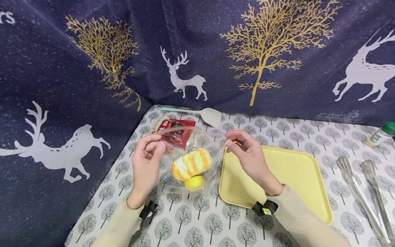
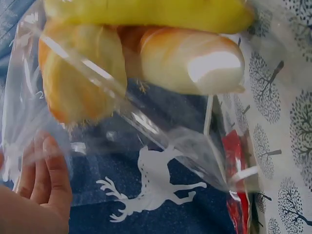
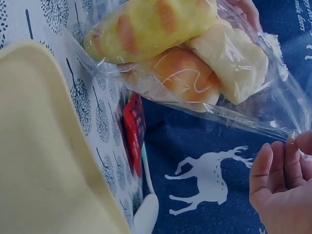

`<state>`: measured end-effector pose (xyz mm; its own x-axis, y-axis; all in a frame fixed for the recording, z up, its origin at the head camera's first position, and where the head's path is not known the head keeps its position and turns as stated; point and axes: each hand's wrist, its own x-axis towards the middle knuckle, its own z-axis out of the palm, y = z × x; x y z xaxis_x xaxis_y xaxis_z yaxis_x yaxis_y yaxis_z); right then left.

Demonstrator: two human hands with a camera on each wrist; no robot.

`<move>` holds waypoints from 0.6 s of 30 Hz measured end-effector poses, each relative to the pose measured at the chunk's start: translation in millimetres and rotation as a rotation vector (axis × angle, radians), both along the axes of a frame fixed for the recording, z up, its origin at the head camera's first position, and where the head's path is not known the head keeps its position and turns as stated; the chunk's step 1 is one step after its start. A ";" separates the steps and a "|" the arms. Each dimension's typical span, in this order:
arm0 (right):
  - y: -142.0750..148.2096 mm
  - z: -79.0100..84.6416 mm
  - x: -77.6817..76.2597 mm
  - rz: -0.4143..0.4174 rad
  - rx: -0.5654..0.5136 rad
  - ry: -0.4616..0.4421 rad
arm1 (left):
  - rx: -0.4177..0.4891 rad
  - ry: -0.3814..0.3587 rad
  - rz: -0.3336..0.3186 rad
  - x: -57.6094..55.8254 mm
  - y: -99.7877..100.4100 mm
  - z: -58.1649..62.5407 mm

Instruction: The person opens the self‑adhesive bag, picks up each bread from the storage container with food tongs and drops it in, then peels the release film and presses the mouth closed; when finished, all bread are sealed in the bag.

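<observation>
A clear plastic bag (image 1: 182, 187) hangs between my two hands above the table, with several bread pieces inside. Golden-striped bread (image 1: 197, 162) lies over a yellow piece (image 1: 194, 183) in the head view. From below, the right wrist view shows a long yellow-green bread (image 3: 151, 31), a rounded bun (image 3: 178, 75) and a pale piece (image 3: 236, 61) through the plastic. My left hand (image 1: 148, 161) grips the bag's left edge; its fingers (image 2: 54, 168) lie against the film. On the opposite side, my right hand (image 1: 250, 157) pinches the rim between thumb and fingertips.
A yellow tray (image 1: 290, 175) lies under and beyond my right forearm. Behind the bag are a red food packet (image 1: 180, 137) and a spatula (image 1: 211, 116). Far right are a slotted turner (image 1: 345, 168), another metal utensil (image 1: 370, 171) and a green-capped bottle (image 1: 378, 137).
</observation>
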<state>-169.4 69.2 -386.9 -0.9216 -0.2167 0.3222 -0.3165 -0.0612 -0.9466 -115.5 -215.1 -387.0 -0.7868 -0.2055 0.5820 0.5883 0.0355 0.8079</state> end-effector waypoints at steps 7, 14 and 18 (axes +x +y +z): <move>3.5 -4.9 -5.4 -0.007 0.014 -0.010 | -0.006 -0.043 0.004 -5.8 -3.2 1.5; 4.8 -5.7 -5.7 0.013 -0.045 0.029 | -0.192 -0.145 -0.186 -20.3 8.1 4.7; 1.1 -6.0 -3.2 0.025 -0.076 0.032 | -0.249 -0.033 -0.146 -15.3 13.5 3.0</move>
